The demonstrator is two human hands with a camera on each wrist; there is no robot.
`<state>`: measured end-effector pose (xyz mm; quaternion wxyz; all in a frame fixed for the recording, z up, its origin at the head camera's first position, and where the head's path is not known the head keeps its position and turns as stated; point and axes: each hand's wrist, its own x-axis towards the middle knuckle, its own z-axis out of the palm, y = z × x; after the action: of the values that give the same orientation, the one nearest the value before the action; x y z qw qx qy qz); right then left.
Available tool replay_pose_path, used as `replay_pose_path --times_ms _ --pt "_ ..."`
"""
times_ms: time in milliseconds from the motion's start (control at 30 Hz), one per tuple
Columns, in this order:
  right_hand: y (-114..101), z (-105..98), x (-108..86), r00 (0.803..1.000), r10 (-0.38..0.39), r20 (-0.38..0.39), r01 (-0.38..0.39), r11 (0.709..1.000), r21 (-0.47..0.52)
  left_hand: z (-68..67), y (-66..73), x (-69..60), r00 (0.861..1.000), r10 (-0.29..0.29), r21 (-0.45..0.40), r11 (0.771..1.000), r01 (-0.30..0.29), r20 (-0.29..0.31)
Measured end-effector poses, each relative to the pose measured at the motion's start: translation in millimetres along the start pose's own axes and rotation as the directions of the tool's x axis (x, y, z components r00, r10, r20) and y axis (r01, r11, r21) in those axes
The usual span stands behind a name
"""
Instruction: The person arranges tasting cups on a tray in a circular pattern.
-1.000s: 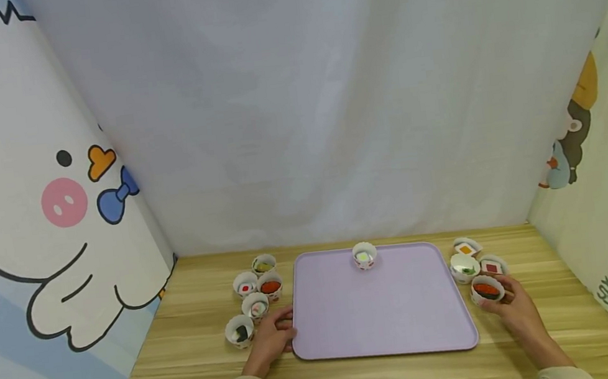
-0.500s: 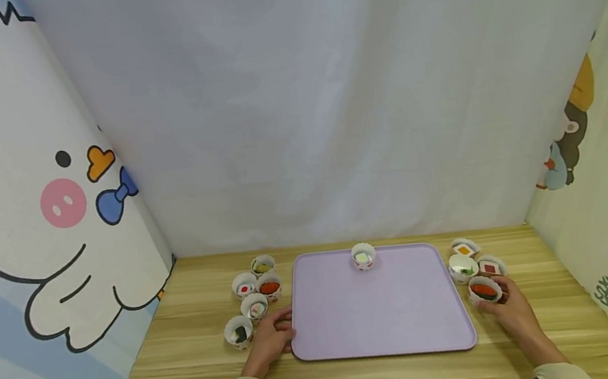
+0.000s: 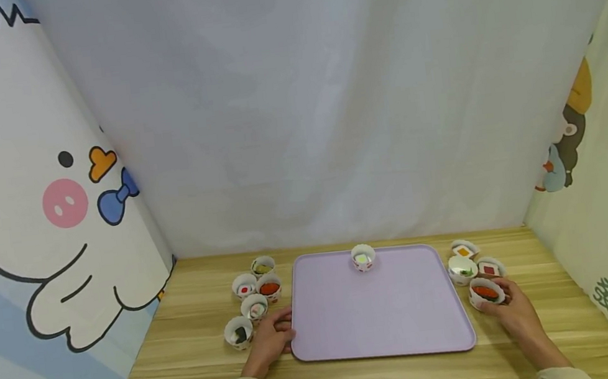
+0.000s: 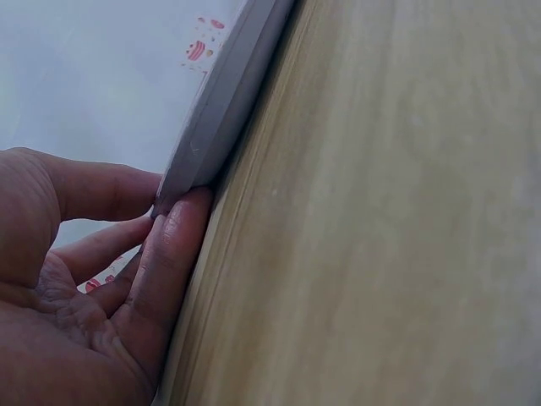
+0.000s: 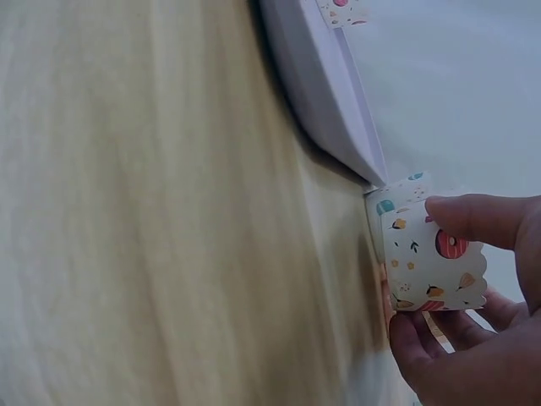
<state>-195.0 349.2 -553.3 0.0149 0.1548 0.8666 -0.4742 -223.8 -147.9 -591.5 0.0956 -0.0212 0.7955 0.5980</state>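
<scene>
A lilac tray (image 3: 379, 306) lies on the wooden table. The left hand (image 3: 269, 342) grips the tray's left edge near its front corner; in the left wrist view the thumb and fingers of the left hand (image 4: 101, 271) pinch the tray rim (image 4: 224, 110). Right of the tray, the right hand (image 3: 515, 312) holds a paper cup (image 3: 486, 292) with a red-topped piece in it. In the right wrist view the right hand (image 5: 482, 313) has thumb and fingers on opposite sides of that patterned cup (image 5: 431, 258). One cup (image 3: 364, 258) with a pale green-topped piece stands at the tray's back edge.
Several cups, among them a red-filled one (image 3: 269, 287) and a dark-filled one (image 3: 238, 333), stand left of the tray. Three more, including a glossy white one (image 3: 463, 270), are grouped right of it. A pale curtain (image 3: 295, 109) hangs behind the table.
The camera view has shifted slightly. Both hands keep their holds, and the tray and cups show no clear movement on the table.
</scene>
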Motion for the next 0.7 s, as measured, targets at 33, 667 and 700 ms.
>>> replay_pose_path --times_ms 33,667,700 --pt "-0.9 -1.0 -0.7 1.0 -0.003 0.006 0.003 1.0 -0.003 0.0 -0.2 0.2 1.0 0.0 0.0 1.0 0.0 0.0" --pt "-30.8 -12.9 -9.6 0.997 -0.076 0.021 0.075 0.996 0.04 0.5 0.6 -0.8 1.0 -0.007 0.003 1.0 0.007 0.0" --pt "-32.3 -12.7 -9.8 0.996 -0.085 0.018 0.084 0.995 0.045 0.3 0.8 -0.9 1.0 -0.007 0.004 1.0 0.007 0.0"
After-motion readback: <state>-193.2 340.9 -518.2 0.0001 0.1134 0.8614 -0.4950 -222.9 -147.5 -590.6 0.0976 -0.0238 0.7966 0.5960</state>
